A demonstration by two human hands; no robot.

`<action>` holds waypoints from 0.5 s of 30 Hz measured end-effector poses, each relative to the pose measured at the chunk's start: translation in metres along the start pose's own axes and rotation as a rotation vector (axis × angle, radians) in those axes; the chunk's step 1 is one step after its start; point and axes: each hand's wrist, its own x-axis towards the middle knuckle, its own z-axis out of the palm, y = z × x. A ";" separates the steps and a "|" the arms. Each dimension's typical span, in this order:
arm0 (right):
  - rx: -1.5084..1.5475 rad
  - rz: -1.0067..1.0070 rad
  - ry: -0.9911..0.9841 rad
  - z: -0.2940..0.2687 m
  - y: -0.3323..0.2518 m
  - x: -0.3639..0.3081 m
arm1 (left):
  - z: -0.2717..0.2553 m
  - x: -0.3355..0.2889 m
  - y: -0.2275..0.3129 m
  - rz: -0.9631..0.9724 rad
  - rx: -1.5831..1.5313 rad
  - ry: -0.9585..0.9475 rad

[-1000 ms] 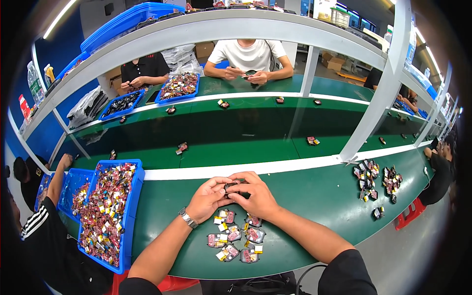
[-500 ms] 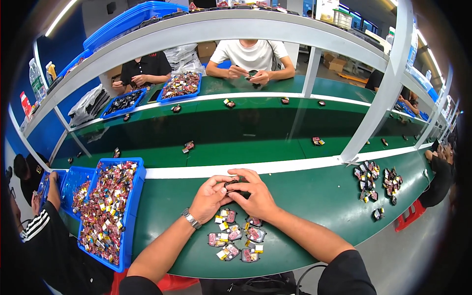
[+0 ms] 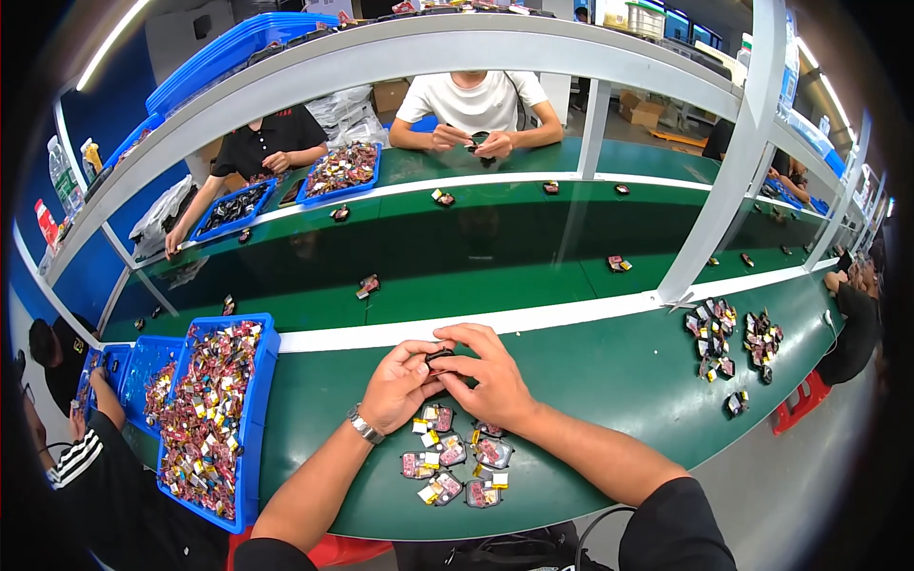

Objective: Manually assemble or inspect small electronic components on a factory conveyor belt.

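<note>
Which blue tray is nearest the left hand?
The tray heaped with small parts, first to the left of the left hand; other blue trays sit farther left or farther off.

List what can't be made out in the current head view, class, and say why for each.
Head view: most of the dark part, covered by the left grip and right grip.
Head view: the floor of the blue tray, buried under piled parts.
Head view: most of the head of the worker in white, behind the shelf rail.
Head view: the rest of the right sleeve, cut off by the lower edge.
</note>
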 end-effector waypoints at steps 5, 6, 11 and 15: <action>0.028 0.025 -0.014 0.005 0.000 -0.001 | 0.005 -0.001 -0.002 0.037 0.014 0.037; 0.037 0.042 -0.035 0.007 -0.001 0.000 | 0.002 -0.001 -0.002 0.032 0.034 0.066; -0.066 -0.004 -0.019 0.007 0.002 0.001 | 0.006 0.003 -0.003 0.018 0.033 0.117; -0.128 -0.047 0.075 0.006 -0.001 0.006 | 0.008 0.002 -0.002 -0.015 0.034 0.134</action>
